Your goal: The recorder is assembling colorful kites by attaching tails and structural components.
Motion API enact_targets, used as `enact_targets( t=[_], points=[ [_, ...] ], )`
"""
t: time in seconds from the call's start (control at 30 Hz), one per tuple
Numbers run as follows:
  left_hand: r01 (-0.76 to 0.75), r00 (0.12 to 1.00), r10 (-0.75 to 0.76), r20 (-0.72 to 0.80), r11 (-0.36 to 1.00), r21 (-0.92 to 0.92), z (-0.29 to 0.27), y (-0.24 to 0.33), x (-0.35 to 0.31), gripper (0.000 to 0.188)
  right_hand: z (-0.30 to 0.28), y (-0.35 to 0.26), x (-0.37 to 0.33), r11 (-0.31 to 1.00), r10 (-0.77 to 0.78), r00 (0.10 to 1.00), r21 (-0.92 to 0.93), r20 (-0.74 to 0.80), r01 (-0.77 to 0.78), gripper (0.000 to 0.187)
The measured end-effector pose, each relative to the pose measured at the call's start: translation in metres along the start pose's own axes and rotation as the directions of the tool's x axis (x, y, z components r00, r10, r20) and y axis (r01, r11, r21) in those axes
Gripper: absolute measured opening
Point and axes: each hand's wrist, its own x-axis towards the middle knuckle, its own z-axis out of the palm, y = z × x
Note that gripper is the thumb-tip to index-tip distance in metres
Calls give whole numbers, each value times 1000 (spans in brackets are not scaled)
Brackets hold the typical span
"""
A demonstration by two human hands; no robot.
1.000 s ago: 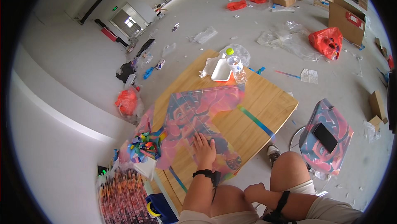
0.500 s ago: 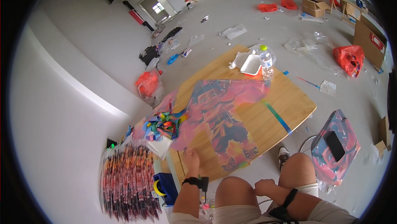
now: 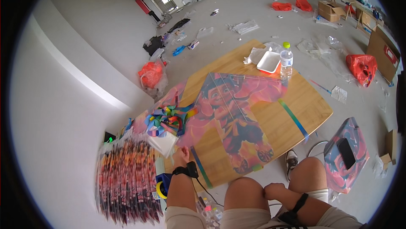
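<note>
At the near left edge of the counter (image 3: 315, 110), the left grip (image 3: 181, 156) was just beside a white packet (image 3: 162, 144); its fingers looked partly curled, but whether they held anything could not be told. To its right, the right grip (image 3: 274, 191) rested between the knees (image 3: 245, 186), closed in a loose fist, nothing visible in it. Farther off, a printed sheet (image 3: 237, 121) lay spread across the counter. It seemed light, thin and floppy, probably slippery and easily creased; the slim rod (image 3: 249, 76) along its far edge looked the best place to take hold. Translucent pink and purple, it showed a dark-haired cartoon figure with wheels underfoot. Multicoloured ribbons (image 3: 169, 119) lay heaped at its left; beyond its far edge stood a green-capped clear bottle (image 3: 286, 62) beside a white tray (image 3: 268, 62).
</note>
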Motion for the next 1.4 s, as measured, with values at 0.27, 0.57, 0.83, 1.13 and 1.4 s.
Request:
enact_targets(
  t=[0.27, 0.57, 0.83, 1.13, 1.4],
  points=[
    [-209, 966, 251, -66, 904, 372, 34, 6, -27, 24, 1, 0, 2, 1000, 3, 1000, -6, 2, -3, 30],
    [-419, 880, 455, 136, 611, 672, 29, 24, -25, 26, 2, 1, 4, 1000, -7, 1000, -26, -2, 7, 28],
    [-391, 896, 383, 227, 435, 811, 20, 44, -11, 31, 2, -3, 2, 999, -8, 1000, -41, 20, 9, 30],
    [-387, 901, 354, 251, 394, 834, 21, 47, 5, 27, 1, -2, 4, 1000, 6, 1000, 5, 24, -6, 30],
    [-490, 683, 614, 396, -17, 872, 12, 60, 15, 23, -2, -6, 4, 999, -16, 1000, -52, 19, 17, 28]
  ],
)
